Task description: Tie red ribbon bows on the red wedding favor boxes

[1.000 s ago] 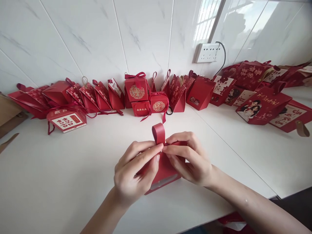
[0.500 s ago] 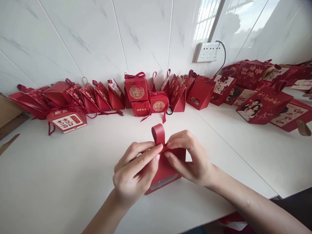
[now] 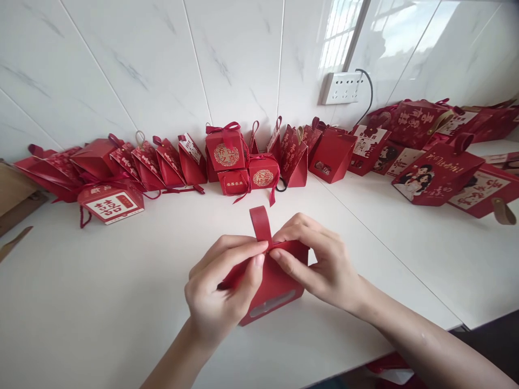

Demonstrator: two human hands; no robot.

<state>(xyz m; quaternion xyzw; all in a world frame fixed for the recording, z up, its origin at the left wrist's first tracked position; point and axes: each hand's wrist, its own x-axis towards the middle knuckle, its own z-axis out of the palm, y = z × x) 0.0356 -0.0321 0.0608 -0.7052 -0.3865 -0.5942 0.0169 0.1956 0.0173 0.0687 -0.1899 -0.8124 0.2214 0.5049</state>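
evidently folded, the red gable-shaped cardboard box (image 3: 276, 283) stands between left hand (image 3: 225, 278) and right hand (image 3: 326, 259), both clamped on its top beside the flat red strap loop (image 3: 260, 221); closing there seems unfinished.

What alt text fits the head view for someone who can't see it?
A bare left hand and bare right hand pinch the top of a red cardboard gift box beside its red loop handle on a white counter. Behind, red printed gift boxes line a white marbled tile wall with a white rectangular socket strip.
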